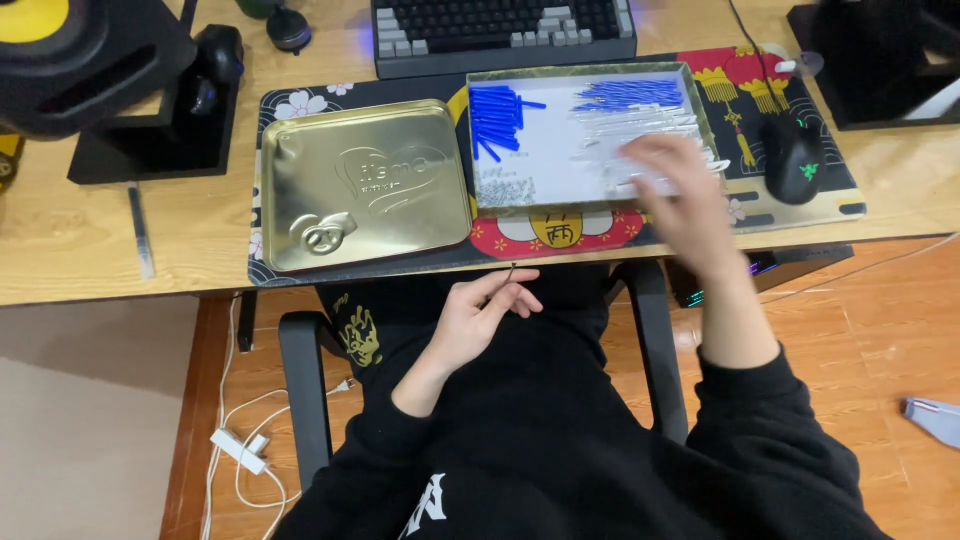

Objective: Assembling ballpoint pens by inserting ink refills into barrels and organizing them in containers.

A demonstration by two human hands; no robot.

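The left hand [478, 318] pinches a thin dark metal pin [510, 272] between thumb and fingertips, just below the desk edge. The right hand [680, 195], blurred, hovers with fingers spread, seemingly empty, over the clear plastic tubes [640, 125] in the shallow white cardboard tray [585, 205], beside the gold-coloured metal tin lid [365, 185].

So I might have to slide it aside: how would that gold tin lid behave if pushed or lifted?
The gold tin lid looks like thin sheet metal, so probably stiff and light. It lies flat on the desk mat, so it should slide rather than tip. Its glossy surface may be slippery, so its rim is probably the better hold.
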